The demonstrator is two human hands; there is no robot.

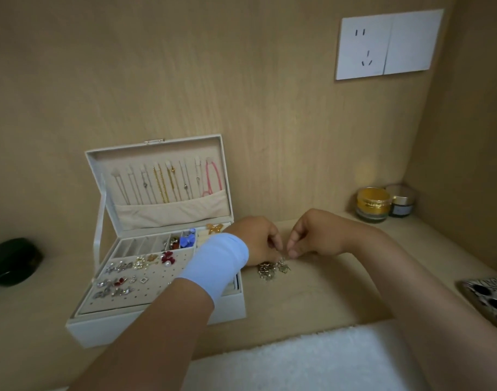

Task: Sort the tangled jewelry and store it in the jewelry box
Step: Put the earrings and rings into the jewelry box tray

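The small tangled clump of gold-toned metal jewelry [271, 270] is pinched by left hand [260, 244] and right hand [312, 239]; light, snag-prone, best teased apart by single pieces.

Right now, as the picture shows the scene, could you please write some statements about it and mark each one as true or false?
1. The jewelry box is open. True.
2. The tangled jewelry lies inside the box. False: it lies on the shelf, just right of the box.
3. The left hand and the right hand both pinch at the top of the tangle. True.
4. The two jars stand to the left of the box. False: they stand in the far right corner.
5. Necklaces hang inside the raised lid. True.
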